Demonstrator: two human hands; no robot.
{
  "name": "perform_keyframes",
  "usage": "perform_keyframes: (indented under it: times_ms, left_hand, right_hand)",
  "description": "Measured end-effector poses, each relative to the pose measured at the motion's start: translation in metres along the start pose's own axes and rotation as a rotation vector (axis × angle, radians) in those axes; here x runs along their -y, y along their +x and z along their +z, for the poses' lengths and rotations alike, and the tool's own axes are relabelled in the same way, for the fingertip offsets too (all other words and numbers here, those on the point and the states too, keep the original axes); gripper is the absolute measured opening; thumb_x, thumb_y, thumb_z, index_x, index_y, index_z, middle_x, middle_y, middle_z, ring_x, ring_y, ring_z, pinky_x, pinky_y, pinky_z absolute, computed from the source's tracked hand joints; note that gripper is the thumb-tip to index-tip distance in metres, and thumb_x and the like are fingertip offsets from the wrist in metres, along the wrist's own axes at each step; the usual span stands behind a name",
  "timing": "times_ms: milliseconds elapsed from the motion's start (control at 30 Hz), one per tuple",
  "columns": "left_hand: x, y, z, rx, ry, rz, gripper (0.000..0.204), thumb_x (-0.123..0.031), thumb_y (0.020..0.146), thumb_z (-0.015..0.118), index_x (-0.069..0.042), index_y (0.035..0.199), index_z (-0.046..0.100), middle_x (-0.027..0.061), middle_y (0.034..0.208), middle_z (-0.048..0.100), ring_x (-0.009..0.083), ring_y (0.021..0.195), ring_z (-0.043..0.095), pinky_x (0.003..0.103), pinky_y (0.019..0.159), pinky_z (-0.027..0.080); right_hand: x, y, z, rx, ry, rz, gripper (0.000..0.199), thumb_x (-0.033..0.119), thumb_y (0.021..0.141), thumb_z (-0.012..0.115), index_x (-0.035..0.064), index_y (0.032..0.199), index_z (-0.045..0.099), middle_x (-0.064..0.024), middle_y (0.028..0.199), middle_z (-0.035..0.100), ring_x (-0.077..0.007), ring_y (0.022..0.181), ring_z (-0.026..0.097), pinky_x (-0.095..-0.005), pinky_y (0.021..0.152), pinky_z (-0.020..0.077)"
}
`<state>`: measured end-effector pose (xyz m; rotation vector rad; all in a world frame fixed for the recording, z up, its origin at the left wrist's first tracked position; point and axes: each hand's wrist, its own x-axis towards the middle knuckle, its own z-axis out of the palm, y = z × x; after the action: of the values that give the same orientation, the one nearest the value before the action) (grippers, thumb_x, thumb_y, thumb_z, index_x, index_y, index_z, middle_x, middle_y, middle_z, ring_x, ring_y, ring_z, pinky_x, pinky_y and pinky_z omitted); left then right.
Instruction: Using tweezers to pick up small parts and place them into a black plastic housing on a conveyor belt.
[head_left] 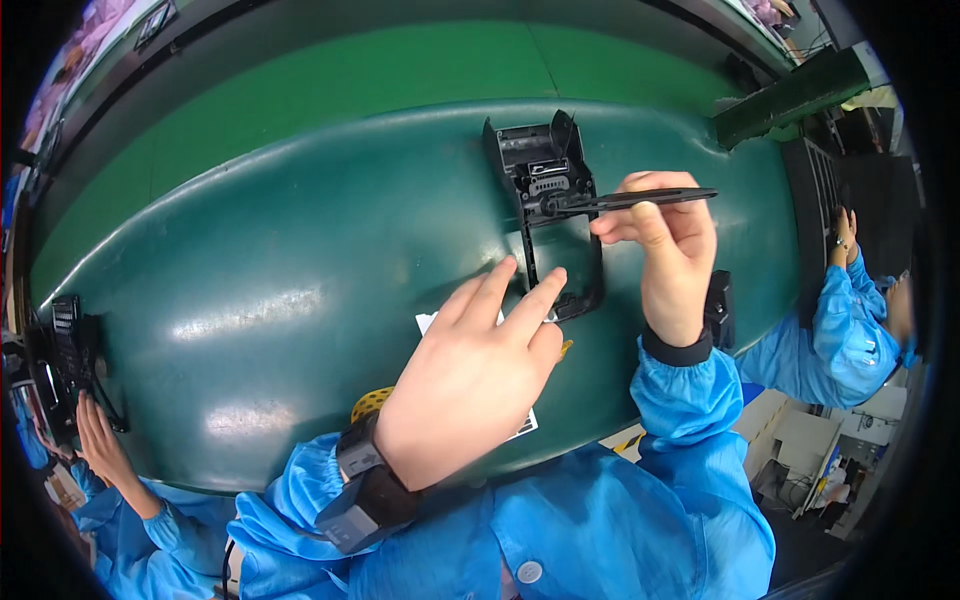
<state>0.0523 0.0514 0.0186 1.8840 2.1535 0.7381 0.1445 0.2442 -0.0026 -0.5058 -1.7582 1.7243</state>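
A black plastic housing [510,150] lies on the green table, with a deep ribbed part at its far end and an open rectangular frame at the near end. My right hand [675,250] pinches black tweezers [660,198], whose tips point left into the housing beside a small round feature. Whether the tips grip anything is too small to tell. My left hand [465,375] has two fingers stretched out and apart toward the frame's near left corner. One fingertip seems to rest on the frame's edge; the palm hides part of a white sheet [425,322].
Beside my left wrist is a yellow perforated thing [371,403]. A small black object [719,308] lies by my right wrist. A dark green bar [790,100] juts in at the far right. Co-workers in blue sleeves [850,320] sit at both sides, and black parts [68,330] lie at the left.
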Motion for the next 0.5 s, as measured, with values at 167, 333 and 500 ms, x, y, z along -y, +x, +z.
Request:
perform_keyframes:
  times_ms: [167,333,500]
  left_hand:
    - [0.007,-0.009,0.0,-0.011,-0.187,-0.01,0.017,-0.012,0.077,0.07,-0.002,0.077,0.057,0.0151,0.132,0.055,0.0382,0.118,0.055,0.045,0.094,0.046]
    - [0.014,-0.02,-0.002,-0.008,-0.371,-0.044,0.018,-0.008,0.074,0.072,-0.001,0.073,0.055,0.0164,0.133,0.055,0.0377,0.119,0.055,0.045,0.093,0.047]
    - [0.02,-0.019,0.001,-0.008,-0.427,-0.036,0.017,-0.007,0.074,0.071,0.001,0.074,0.056,0.019,0.131,0.056,0.0376,0.119,0.056,0.045,0.094,0.046]
  right_hand:
    - [-0.012,0.001,0.009,0.034,0.096,0.006,0.02,-0.002,0.092,0.056,-0.0031,0.112,0.053,-0.0133,0.104,0.06,-0.0231,0.084,0.067,-0.0315,0.076,0.0551]
    - [-0.015,0.007,0.01,0.117,0.126,-0.027,0.018,-0.003,0.092,0.055,-0.0042,0.11,0.054,-0.0139,0.11,0.056,-0.0241,0.084,0.066,-0.033,0.075,0.0554]
    - [-0.018,0.007,0.008,0.126,0.093,-0.066,0.018,-0.003,0.092,0.056,-0.0045,0.11,0.054,-0.0151,0.109,0.056,-0.0244,0.083,0.066,-0.0329,0.073,0.0555]
